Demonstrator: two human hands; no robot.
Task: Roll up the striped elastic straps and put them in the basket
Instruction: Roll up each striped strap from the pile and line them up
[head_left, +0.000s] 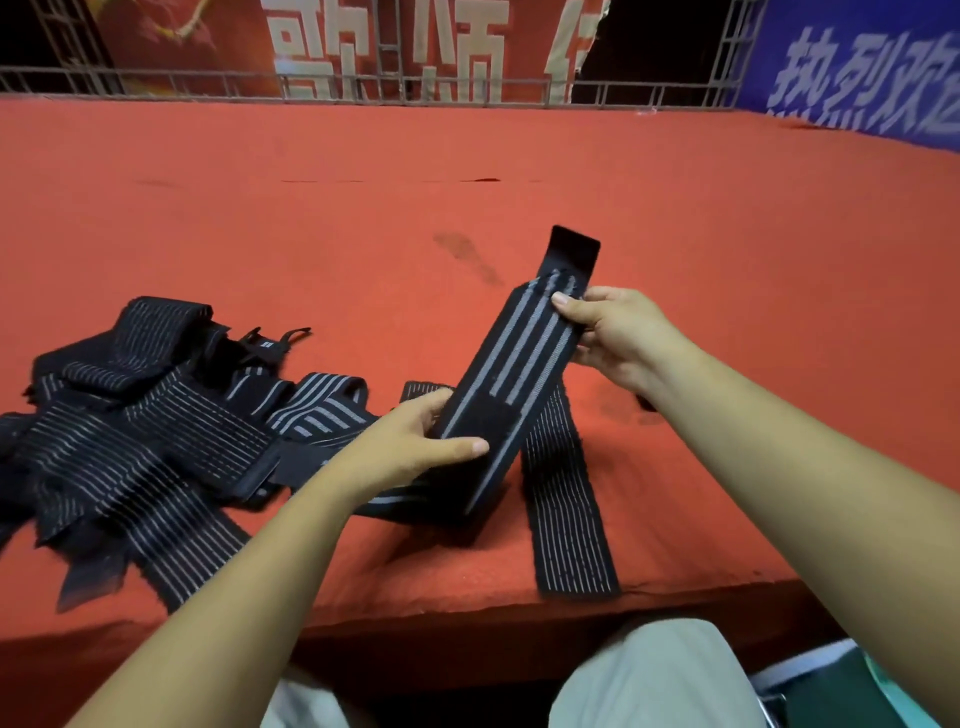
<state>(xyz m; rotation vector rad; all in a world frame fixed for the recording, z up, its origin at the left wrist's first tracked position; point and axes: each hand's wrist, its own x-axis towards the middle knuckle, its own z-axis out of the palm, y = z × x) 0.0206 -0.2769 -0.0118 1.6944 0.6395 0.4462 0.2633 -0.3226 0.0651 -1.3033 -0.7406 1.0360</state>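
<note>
The raised strap (524, 353) was black with broad pale grey stripes running along it and plain black patches at its far end and middle. The pile of straps (156, 426) was black with thin whitish lines. The bench (519, 156) was orange-red, marked by a dark smudge (467, 254). The red banner (363, 47) and the blue banner (857, 62) bore white characters. The trousers (649, 675) were beige.

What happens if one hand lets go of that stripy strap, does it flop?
It would probably flop: the striped strap is straight only between the left hand and right hand, and its lower part bends down to the red cloth. It is likely light, since a simple pinch holds it. As flat fabric, it shouldn't roll away.
</note>
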